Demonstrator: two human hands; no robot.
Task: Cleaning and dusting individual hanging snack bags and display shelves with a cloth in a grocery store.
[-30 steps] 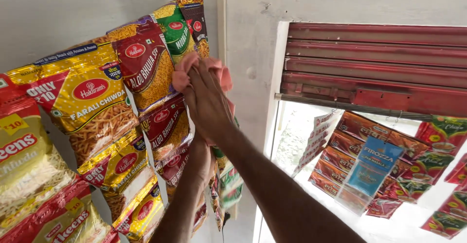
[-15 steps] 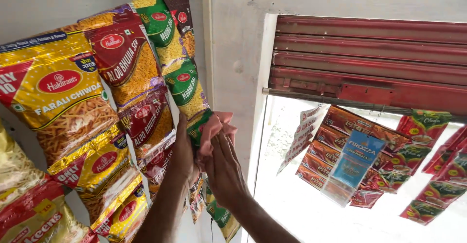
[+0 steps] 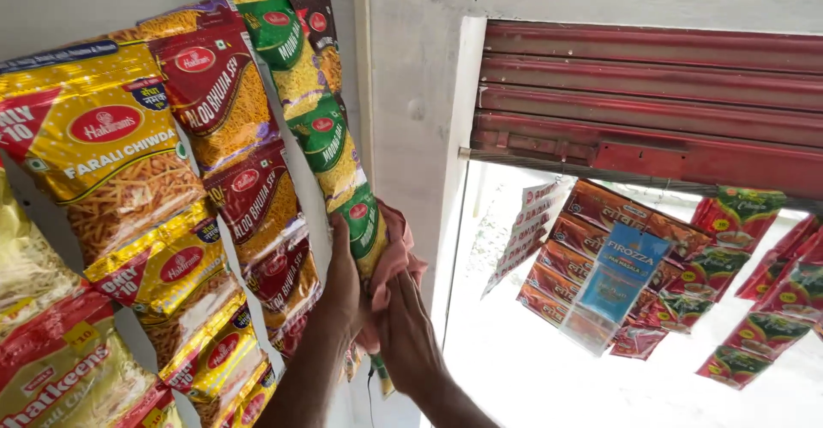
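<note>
Both hands, the left hand (image 3: 343,286) behind and the right hand (image 3: 403,329) clamped on a crumpled pink cloth (image 3: 396,252), have dropped from the top of the hanging strip of green plastic snack packets (image 3: 330,136) to its lower packets, so wiping now covers the bottom, beside the white wall (image 3: 411,93).

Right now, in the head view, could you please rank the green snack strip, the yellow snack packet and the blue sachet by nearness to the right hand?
1. Green snack strip: just left of the right hand.
2. Blue sachet: right, in the window.
3. Yellow snack packet: far left, upper wall.
</note>
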